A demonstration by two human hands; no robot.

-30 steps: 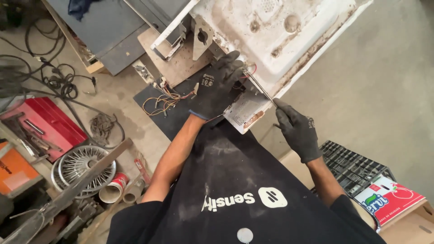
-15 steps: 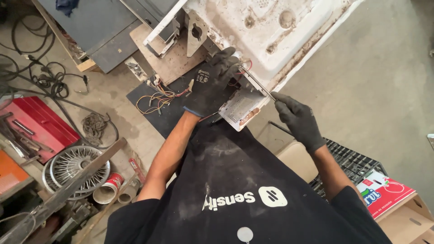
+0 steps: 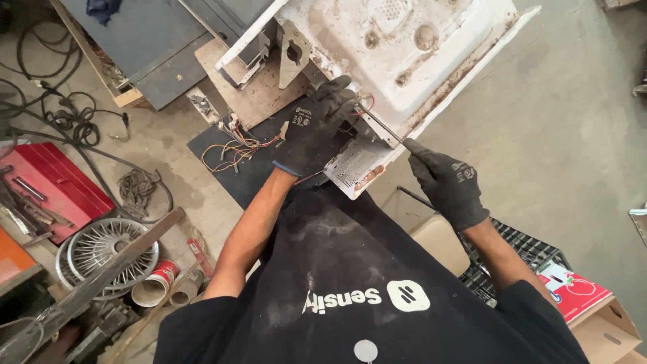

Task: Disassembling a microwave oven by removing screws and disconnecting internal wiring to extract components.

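A dirty white appliance casing [image 3: 404, 47] with rust along its edge lies tilted in front of me. My left hand [image 3: 317, 125], in a black glove, presses on a perforated metal panel [image 3: 357, 165] at the casing's lower corner. My right hand [image 3: 445, 182], also gloved, grips a thin screwdriver [image 3: 381, 125] whose tip reaches into the corner beside my left fingers. Loose coloured wires [image 3: 232, 148] trail out to the left over a dark mat [image 3: 229, 165].
A red toolbox [image 3: 57, 189] with tools, a wire fan guard [image 3: 101, 249], cans [image 3: 155, 286] and black cables [image 3: 67, 118] lie at the left. A black plastic crate [image 3: 519, 246] and a cardboard box [image 3: 600, 327] stand at the right. Bare concrete floor [image 3: 573, 121] spreads to the right.
The view has shifted slightly. My right hand has edged the screwdriver further into the casing's corner, while my left hand stays on the panel.
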